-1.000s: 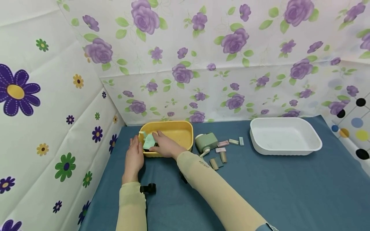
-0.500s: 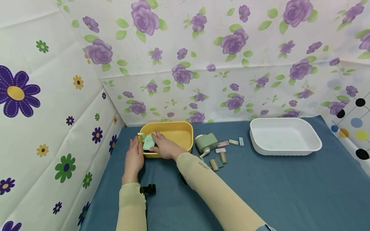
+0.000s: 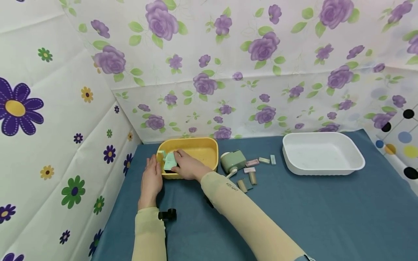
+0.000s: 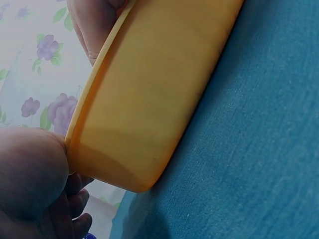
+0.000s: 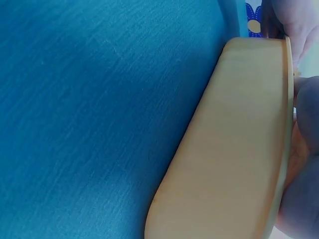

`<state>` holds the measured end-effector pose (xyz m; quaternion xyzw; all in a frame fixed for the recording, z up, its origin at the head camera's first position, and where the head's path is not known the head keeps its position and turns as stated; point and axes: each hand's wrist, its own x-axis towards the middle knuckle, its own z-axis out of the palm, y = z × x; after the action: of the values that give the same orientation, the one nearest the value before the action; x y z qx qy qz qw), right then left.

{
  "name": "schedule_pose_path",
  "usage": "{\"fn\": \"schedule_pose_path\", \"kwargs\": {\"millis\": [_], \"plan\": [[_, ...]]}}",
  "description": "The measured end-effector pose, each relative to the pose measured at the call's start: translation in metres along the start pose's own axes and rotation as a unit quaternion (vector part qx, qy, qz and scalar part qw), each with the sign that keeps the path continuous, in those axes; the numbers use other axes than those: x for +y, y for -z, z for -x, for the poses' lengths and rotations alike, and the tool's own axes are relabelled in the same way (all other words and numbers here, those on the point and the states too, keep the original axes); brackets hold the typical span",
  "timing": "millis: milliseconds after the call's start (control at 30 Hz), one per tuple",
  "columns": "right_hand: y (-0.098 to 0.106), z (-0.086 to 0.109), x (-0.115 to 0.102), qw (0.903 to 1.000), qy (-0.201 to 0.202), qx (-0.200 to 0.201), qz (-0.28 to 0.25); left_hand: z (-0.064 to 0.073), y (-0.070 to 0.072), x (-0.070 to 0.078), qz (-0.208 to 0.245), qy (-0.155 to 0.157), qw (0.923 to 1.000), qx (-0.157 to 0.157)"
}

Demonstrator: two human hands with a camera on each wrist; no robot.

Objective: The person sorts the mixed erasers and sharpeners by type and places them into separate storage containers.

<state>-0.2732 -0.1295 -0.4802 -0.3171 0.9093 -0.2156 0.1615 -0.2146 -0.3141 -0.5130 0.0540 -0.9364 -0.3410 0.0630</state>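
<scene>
In the head view, a mint-green hand-crank pencil sharpener (image 3: 170, 161) sits at the left end of a yellow basin (image 3: 205, 156). My right hand (image 3: 189, 166) reaches over the basin's near rim and grips the sharpener's right side between thumb and fingers. The left hand (image 3: 151, 181) lies with straight fingers along the outside of the basin's left end. In the left wrist view that hand (image 4: 30, 184) touches the basin's rim. The right wrist view has the right hand (image 5: 306, 164) above the rim, and its grip is hidden by the basin wall.
Right of the basin stands a sage-green crank sharpener (image 3: 233, 161). Several small erasers, among them a pink one (image 3: 252, 163) and a tan-sleeved one (image 3: 253, 178), lie beside it. A white basin (image 3: 323, 152) stands farther right on the blue cloth (image 3: 294, 217).
The mint-green sharpener has shifted slightly to the right inside the yellow basin, with my right hand on it. My left hand has stayed against the basin's left end.
</scene>
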Motion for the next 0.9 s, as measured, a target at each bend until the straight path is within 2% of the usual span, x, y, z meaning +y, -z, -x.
{"fn": "schedule_pose_path", "kwargs": {"millis": [367,633,900], "plan": [[-0.001,0.002,0.002,0.9999,-0.005,0.001,-0.009,0.001,0.001,-0.002,-0.004,0.000,1.0000,0.001],[-0.003,0.010,0.007,0.9991,-0.024,0.022,-0.027,-0.002,0.002,0.001,-0.010,0.002,0.9999,-0.006],[0.008,0.032,0.009,0.9960,0.011,0.062,-0.063,-0.001,0.001,0.000,-0.008,0.003,0.9999,-0.009]]}}
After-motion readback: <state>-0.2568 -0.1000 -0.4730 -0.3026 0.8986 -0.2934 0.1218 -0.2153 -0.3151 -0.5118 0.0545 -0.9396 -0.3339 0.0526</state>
